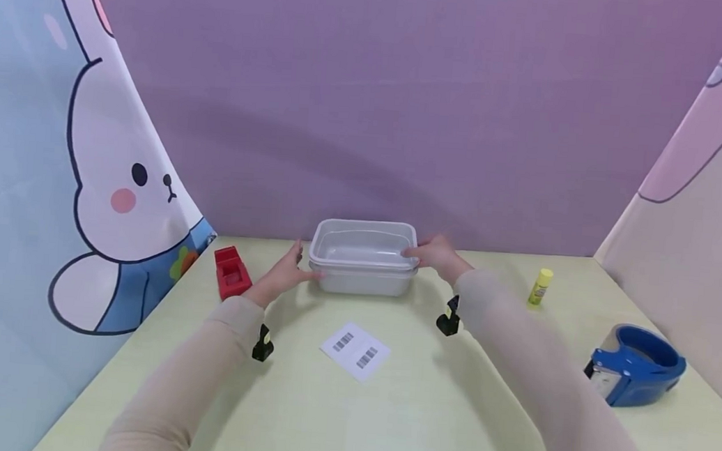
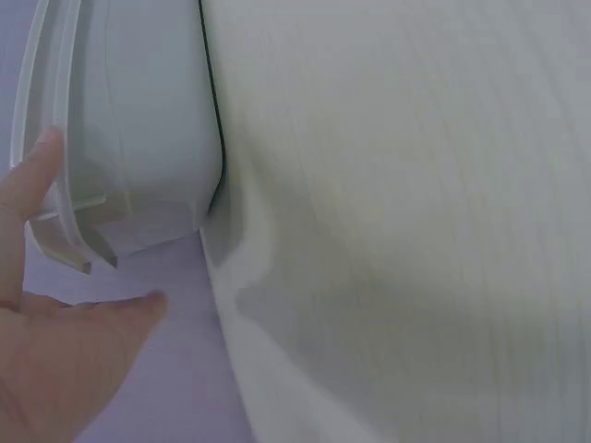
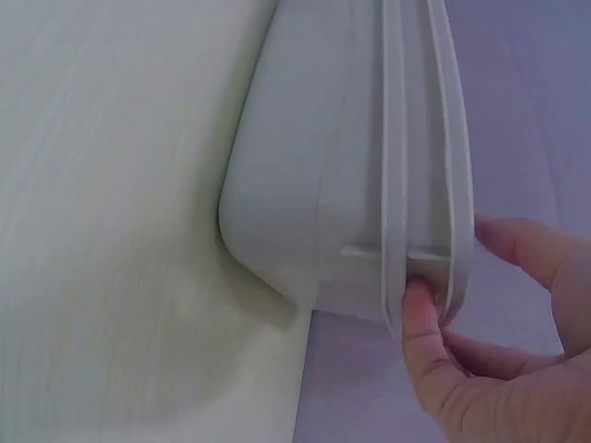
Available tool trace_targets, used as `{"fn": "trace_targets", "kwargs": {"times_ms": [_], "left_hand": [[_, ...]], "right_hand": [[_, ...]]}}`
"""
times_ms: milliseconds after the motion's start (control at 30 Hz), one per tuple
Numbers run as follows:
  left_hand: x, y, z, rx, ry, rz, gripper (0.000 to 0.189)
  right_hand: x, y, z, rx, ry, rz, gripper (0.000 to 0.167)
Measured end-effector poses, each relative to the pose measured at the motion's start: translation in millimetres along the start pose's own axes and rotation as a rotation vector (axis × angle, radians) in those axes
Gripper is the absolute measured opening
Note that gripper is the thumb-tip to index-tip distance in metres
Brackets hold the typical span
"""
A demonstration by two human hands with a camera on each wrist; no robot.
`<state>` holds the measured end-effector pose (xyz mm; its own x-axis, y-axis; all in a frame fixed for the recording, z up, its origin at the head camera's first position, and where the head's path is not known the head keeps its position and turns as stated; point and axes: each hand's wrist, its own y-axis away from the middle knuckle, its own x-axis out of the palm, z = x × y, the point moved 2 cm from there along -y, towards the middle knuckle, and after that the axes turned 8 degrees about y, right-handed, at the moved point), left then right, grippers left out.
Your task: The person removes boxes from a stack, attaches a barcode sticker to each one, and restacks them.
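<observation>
Two whitish plastic boxes sit one inside the other at the back of the table; the upper box [image 1: 364,243] is see-through and its rim stands just above the rim of the lower box [image 1: 366,282]. At the right end, my right hand [image 1: 439,255] pinches the upper box's rim. In the right wrist view one fingertip [image 3: 420,300] lies between the two rims. My left hand [image 1: 285,274] is at the left end with its fingers spread. A digit of it touches the box side near the rims in the left wrist view, while another [image 2: 138,309] extends apart from the box.
A white paper with two barcodes [image 1: 356,351] lies in front of the boxes. To the left is a red open case [image 1: 232,273]. A yellow glue stick [image 1: 540,287] stands to the right, and a blue tape dispenser [image 1: 637,367] sits near the right edge. A purple backdrop [image 1: 369,114] rises behind.
</observation>
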<state>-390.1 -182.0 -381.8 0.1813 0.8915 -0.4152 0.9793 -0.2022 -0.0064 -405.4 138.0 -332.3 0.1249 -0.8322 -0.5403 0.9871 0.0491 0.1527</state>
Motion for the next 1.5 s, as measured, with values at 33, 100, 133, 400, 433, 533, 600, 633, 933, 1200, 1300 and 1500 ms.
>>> {"fn": "trace_targets", "kwargs": {"times_ms": [33,100,133,400,433,533,600,633,933,1200,1300,1500], "left_hand": [[1.2,-0.4,1.3,-0.007,0.034,-0.004,0.110],[4.1,-1.6,3.9,-0.015,0.113,-0.008,0.106],[5.6,-2.0,4.7,-0.010,0.140,-0.008,0.102],[16.7,-1.2,0.3,0.057,0.186,-0.050,0.074],[17.5,-0.9,-0.9,0.060,0.183,-0.059,0.074],[18.9,0.1,-3.6,0.058,0.174,-0.079,0.072],[18.9,0.8,-4.1,0.056,0.166,-0.084,0.071],[18.7,1.0,-3.8,0.057,0.162,-0.085,0.071],[18.5,10.8,-11.9,0.044,0.141,-0.088,0.064],[19.4,3.6,-2.1,0.040,0.110,-0.100,0.065],[18.3,6.3,-3.5,0.036,0.109,-0.103,0.065],[13.8,8.3,-3.4,0.008,0.122,-0.091,0.077]], "right_hand": [[2,-0.1,0,0.003,0.020,-0.013,0.061],[5,0.4,0,0.011,0.040,-0.038,0.059],[7,0.9,0,0.011,0.052,-0.049,0.056],[9,3.4,1,-0.011,0.063,-0.079,0.040],[9,4.1,1,-0.018,0.065,-0.078,0.040],[7,5.9,4,-0.030,0.075,-0.084,0.040],[7,7.4,6,-0.029,0.073,-0.083,0.039],[6,8.1,7,-0.024,0.071,-0.084,0.039],[5,14.7,13,-0.003,0.059,-0.071,0.034],[2,12.2,16,0.009,0.081,-0.088,0.025],[4,9.7,18,0.024,0.090,-0.105,0.022],[4,5.5,20,0.058,0.043,-0.137,0.025]]}}
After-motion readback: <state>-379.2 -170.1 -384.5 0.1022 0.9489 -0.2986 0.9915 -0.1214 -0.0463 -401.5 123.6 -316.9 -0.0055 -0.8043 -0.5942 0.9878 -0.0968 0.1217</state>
